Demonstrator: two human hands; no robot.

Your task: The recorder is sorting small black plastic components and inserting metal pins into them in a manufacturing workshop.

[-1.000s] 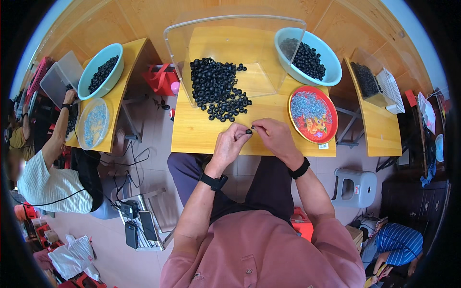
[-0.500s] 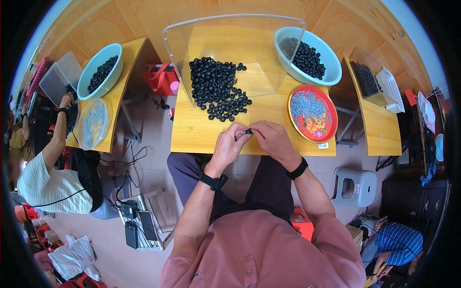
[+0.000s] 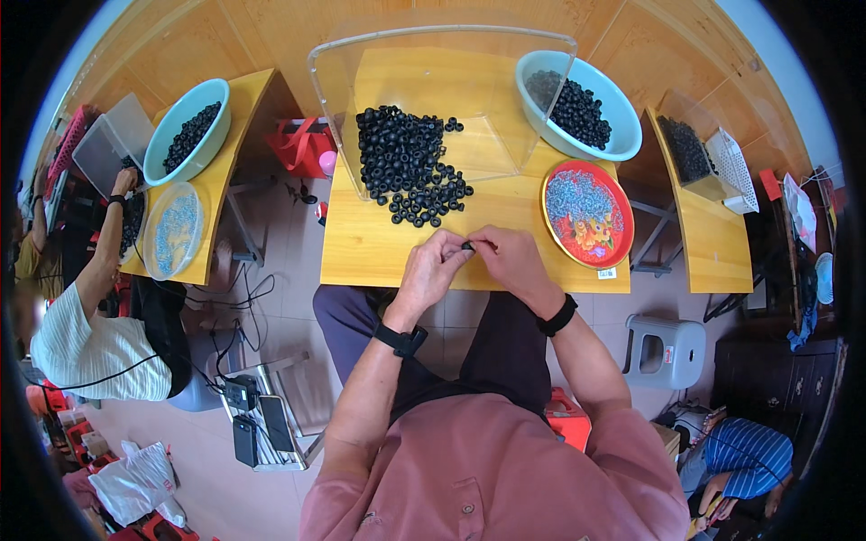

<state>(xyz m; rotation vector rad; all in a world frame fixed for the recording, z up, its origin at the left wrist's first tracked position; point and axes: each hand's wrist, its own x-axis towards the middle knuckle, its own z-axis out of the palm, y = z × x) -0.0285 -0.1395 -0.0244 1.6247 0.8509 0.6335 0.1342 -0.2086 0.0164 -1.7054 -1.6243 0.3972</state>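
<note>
Close together at the table's front edge, my left hand and my right hand pinch one small black round part between their fingertips. Most of that part is covered by the fingers. Just beyond lies a pile of black ring-shaped parts, partly inside a clear plastic box whose open side faces me. Right of my right hand is a red round tray holding many tiny bluish-silver pieces. Whether my fingers also hold one of those tiny pieces cannot be made out.
A pale blue basin of black parts stands at the table's back right. Left, a co-worker reaches over another table with a similar basin. A grey stool is on the right; a metal stand with cables is at lower left.
My hands stay in nearly the same place, fingers shifting slightly around the black part. The co-worker's arm at left has moved a little.
</note>
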